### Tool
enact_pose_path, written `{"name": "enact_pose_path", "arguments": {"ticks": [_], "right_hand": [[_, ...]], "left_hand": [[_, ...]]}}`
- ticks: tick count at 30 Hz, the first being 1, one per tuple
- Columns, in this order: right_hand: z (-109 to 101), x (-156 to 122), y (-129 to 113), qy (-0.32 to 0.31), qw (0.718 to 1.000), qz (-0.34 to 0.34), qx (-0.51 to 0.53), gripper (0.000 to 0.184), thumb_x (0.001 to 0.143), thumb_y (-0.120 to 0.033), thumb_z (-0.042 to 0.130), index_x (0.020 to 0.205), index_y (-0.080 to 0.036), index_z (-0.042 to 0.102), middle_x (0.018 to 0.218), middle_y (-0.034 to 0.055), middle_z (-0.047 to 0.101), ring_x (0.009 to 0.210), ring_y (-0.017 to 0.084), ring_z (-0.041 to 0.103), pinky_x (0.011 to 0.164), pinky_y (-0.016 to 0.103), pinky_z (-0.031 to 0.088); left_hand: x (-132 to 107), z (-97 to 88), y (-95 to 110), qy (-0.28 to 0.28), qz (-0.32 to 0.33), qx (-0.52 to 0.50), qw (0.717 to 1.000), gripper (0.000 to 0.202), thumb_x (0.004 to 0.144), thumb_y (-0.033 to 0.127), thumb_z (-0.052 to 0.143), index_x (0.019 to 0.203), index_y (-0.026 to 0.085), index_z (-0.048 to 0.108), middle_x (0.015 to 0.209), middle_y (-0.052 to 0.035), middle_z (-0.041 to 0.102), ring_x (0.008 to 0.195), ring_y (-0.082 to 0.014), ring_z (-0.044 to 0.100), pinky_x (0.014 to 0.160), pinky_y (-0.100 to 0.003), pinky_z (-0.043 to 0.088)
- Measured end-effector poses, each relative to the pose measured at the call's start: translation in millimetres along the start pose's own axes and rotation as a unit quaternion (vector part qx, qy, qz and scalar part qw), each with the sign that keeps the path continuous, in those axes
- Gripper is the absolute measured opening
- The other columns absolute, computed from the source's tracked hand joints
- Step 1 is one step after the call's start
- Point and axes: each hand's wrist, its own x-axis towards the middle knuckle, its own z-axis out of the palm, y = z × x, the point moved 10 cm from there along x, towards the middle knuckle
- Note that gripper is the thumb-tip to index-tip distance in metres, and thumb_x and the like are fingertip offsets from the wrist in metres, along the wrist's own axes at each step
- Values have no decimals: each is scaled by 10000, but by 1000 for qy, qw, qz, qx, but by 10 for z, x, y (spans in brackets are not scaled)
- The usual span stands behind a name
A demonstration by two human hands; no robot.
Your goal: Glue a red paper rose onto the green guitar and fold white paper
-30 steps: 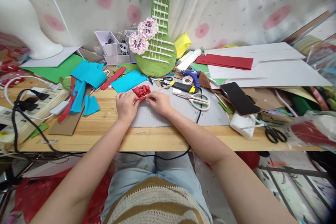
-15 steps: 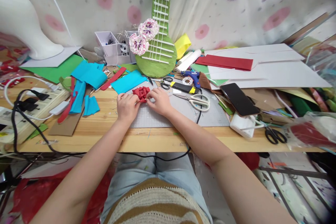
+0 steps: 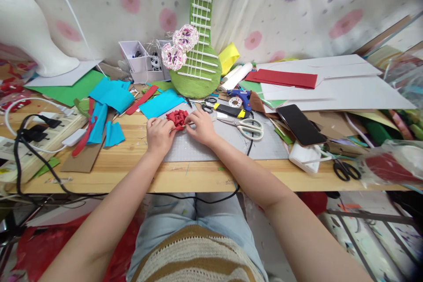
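Note:
A small red paper flower point(image 3: 177, 118) made of folded petals rests on a grey cutting mat point(image 3: 231, 141) at the middle of the wooden table. My left hand point(image 3: 159, 133) pinches its near left side with curled fingers. My right hand point(image 3: 201, 126) presses against its right side, fingers closed on the petals. Both forearms reach in from the near edge.
White-handled scissors point(image 3: 245, 126), a blue glue gun point(image 3: 240, 95) and a black phone point(image 3: 300, 124) lie right of the mat. Blue paper pieces point(image 3: 112, 94) and a power strip point(image 3: 39, 134) sit left. A green craft guitar point(image 3: 200, 48) leans at the back. Black scissors point(image 3: 346, 169) lie far right.
A thin stick that showed beside the flower a second ago is out of sight. My right hand has moved up against the flower; both hands have closed in on it.

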Motion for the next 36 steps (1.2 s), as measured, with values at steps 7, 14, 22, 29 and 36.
{"name": "enact_pose_path", "arguments": {"ticks": [7, 14, 22, 29, 36], "right_hand": [[117, -15, -68, -35, 998, -41, 15, 155, 855, -320, 568, 907, -184, 621, 945, 74, 627, 907, 203, 532, 806, 323, 363], [218, -18, -91, -56, 995, -68, 47, 120, 848, -273, 584, 921, -179, 600, 967, 72, 609, 898, 183, 543, 790, 293, 401], [253, -7, -138, -71, 993, -77, 47, 106, 869, -233, 536, 954, -190, 582, 949, 67, 622, 887, 177, 559, 771, 286, 409], [281, -17, -171, -77, 992, -92, 36, 65, 855, -201, 540, 892, -174, 587, 932, 81, 629, 886, 185, 559, 783, 291, 413], [252, -39, -140, -91, 993, -59, 45, 67, 860, -221, 546, 888, -180, 591, 947, 78, 641, 894, 181, 579, 771, 282, 418]], "left_hand": [[-12, -36, 2, 2, 10, 10, 1000, 155, 797, 271, 583, 655, 226, 542, 673, -33, 631, 763, -224, 555, 840, -398, 332], [4, -62, -5, -12, 8, -1, 1000, 151, 788, 238, 579, 639, 234, 553, 676, -31, 637, 764, -225, 551, 878, -426, 335], [-36, -113, 16, -15, 3, -2, 1000, 140, 758, 222, 608, 625, 240, 567, 675, -36, 649, 806, -242, 561, 920, -463, 324], [-66, -65, 2, -18, 5, 6, 1000, 127, 753, 238, 609, 639, 228, 555, 682, -42, 654, 794, -241, 575, 939, -452, 312], [-80, 25, 1, -28, -3, 27, 999, 113, 774, 236, 572, 663, 214, 567, 679, -69, 647, 779, -252, 571, 862, -447, 323]]}}
